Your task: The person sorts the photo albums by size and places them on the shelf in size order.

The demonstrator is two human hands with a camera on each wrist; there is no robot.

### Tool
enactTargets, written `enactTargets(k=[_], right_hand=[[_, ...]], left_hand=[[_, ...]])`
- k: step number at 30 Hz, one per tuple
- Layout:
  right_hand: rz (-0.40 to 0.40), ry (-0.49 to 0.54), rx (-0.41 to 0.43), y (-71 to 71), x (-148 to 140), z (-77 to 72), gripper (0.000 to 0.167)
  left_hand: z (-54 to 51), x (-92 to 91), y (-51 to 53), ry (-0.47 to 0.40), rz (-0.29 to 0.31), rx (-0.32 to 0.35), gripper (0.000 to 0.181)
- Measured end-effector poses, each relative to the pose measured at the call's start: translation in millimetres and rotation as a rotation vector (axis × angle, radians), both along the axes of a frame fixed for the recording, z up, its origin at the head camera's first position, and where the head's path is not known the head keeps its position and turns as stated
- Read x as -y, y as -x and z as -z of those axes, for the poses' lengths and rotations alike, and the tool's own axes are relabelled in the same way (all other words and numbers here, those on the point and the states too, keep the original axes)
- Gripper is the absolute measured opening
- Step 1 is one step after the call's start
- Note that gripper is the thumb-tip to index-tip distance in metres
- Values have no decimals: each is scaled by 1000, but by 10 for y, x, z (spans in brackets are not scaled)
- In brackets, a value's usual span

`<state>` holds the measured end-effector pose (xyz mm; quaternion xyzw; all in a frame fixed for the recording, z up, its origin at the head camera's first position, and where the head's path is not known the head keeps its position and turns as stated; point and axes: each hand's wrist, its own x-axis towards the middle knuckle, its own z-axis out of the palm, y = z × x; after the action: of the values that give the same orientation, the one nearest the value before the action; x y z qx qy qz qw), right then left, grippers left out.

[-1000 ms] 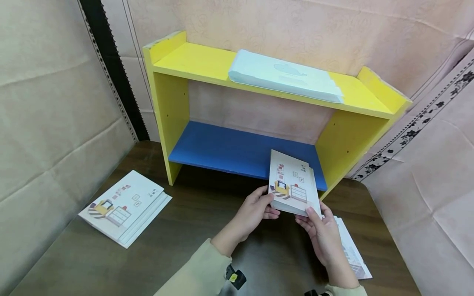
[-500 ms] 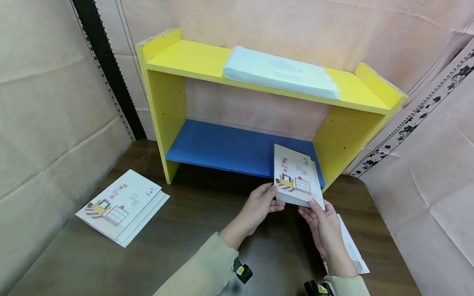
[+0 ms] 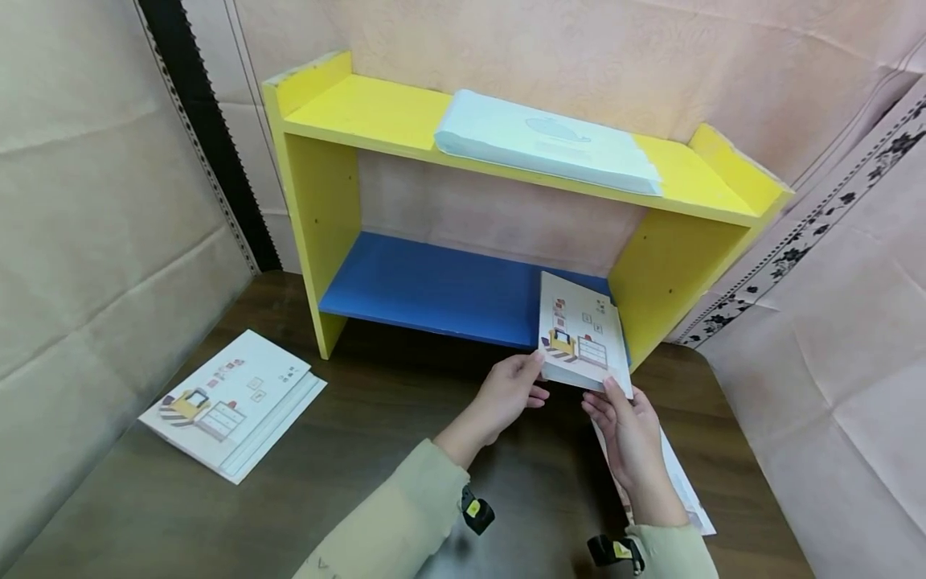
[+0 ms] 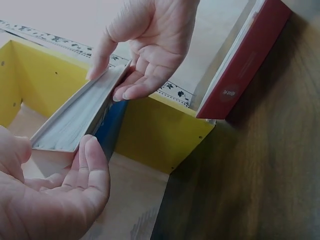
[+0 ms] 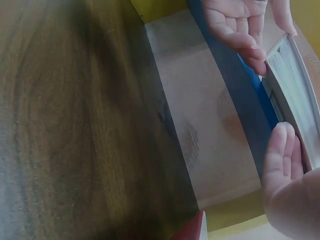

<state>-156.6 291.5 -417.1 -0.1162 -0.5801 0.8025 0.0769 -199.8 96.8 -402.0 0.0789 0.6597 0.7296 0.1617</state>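
Both hands (image 3: 502,396) (image 3: 626,438) half-closed on a book (image 3: 579,326), its far end over the blue shelf (image 3: 434,288)

Two illustrated covers (image 3: 582,334) (image 3: 224,394), two grips (image 3: 510,390) (image 3: 629,426), one red spine (image 4: 245,67), one bluish bundle (image 3: 550,143), one bookshelf (image 3: 434,281)

White rectangular paper book (image 3: 582,314), 4 o'clock: smooth matt cover. Yellow-and-blue oblong painted shelf (image 3: 391,104): smooth. Dark-brown flat wood-grain tabletop (image 3: 538,474), 6 o'clock: smooth, faint sheen. Pinkish-beige cloth sheet (image 3: 579,48), 12 o'clock: matt, creased.
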Motion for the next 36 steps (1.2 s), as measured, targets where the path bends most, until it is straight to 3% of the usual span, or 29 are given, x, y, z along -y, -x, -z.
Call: enactTargets(k=[6,14,21,36], right_hand=[[40,-44,58,100,32,-32,48],[81,-53,120,226,67,-80,47],[94,-67,162,318,40,-147,51],[88,-133,256,407,0,-212,52]], left_hand=[[-8,-19,108,46,-17,-27,54],[-13,-56,221,28,-28,28,59],[2,-115,322,58,-75,18,57],[-36,-153,398,66,-91,39,58]])
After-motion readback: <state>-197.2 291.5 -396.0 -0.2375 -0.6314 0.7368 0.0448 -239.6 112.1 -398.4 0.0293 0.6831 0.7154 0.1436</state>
